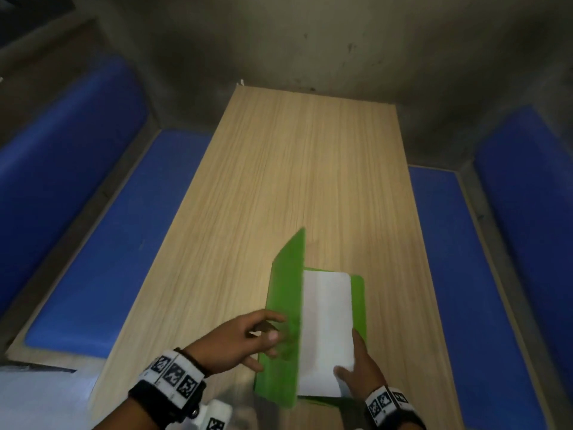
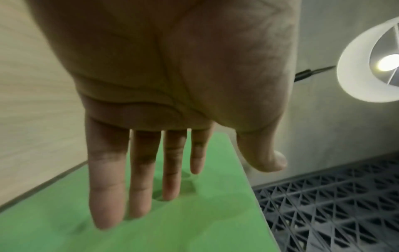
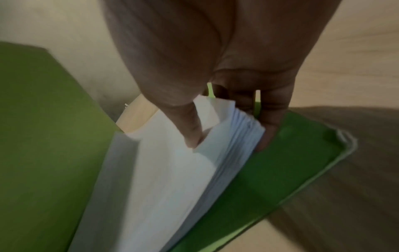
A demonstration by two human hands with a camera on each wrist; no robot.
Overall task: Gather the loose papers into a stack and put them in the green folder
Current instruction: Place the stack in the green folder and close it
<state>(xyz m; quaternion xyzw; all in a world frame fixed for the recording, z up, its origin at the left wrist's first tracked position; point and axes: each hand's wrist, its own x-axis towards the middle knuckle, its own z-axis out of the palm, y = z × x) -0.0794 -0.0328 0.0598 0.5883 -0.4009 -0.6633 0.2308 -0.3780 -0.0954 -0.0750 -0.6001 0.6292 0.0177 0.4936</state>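
The green folder (image 1: 359, 293) lies open on the near part of the wooden table (image 1: 294, 169). Its left cover (image 1: 285, 290) stands raised, and my left hand (image 1: 269, 333) rests against it. In the left wrist view the fingers (image 2: 140, 170) lie straight along that cover (image 2: 194, 221), with the thumb apart from it. A white stack of papers (image 1: 325, 321) sits on the folder's lower half. My right hand (image 1: 352, 358) grips the stack's near right corner. In the right wrist view the thumb (image 3: 187, 126) presses on top of the stack (image 3: 162, 179) and the fingers curl under its edge, above the green base (image 3: 280, 162).
Blue padded benches run along the table's left side (image 1: 102, 243) and right side (image 1: 459, 274). A grey wall (image 1: 310, 41) closes off the far end. A white lamp shade (image 2: 367, 64) and a dark lattice panel (image 2: 334, 204) appear in the left wrist view.
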